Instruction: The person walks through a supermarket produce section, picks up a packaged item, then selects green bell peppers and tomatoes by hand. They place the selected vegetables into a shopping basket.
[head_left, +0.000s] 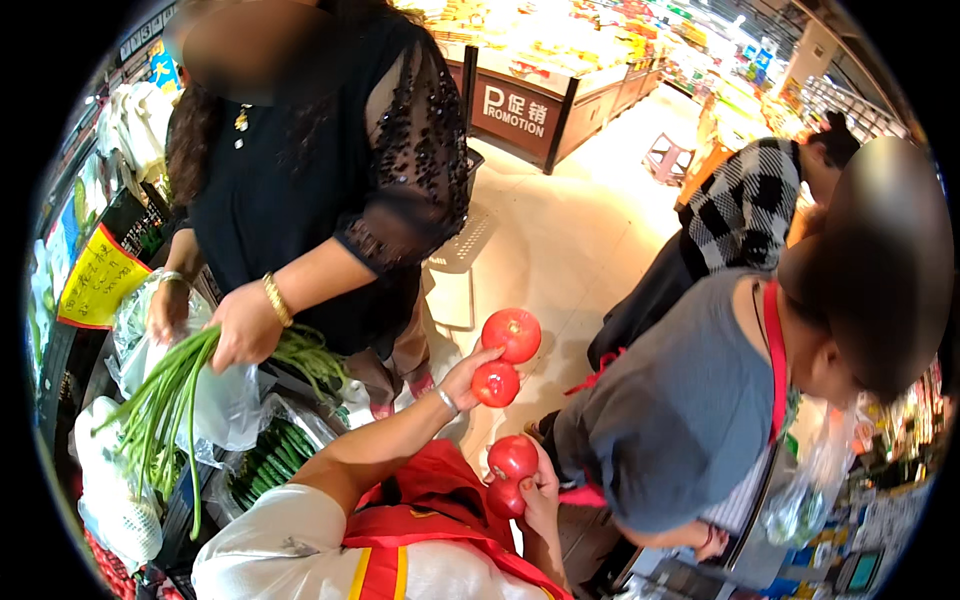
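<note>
Two red tomatoes, a larger tomato (512, 335) and a smaller tomato (496, 384), rest in my left hand (460, 379), which reaches out over the aisle with a bracelet at its wrist. Closer to my body, my right hand (541, 487) grips two more: an upper tomato (513, 456) and a lower tomato (505, 499), touching each other. My red apron (420, 495) hangs just left of the right hand. Both pairs are held in the air.
At left, another person's hand (244, 330) holds long green beans (169, 390) over a vegetable stand with a plastic bag (229, 409) and packed green vegetables (270, 461). A person in grey (667, 420) bends at a counter on the right. A shopping basket (461, 236) hangs behind.
</note>
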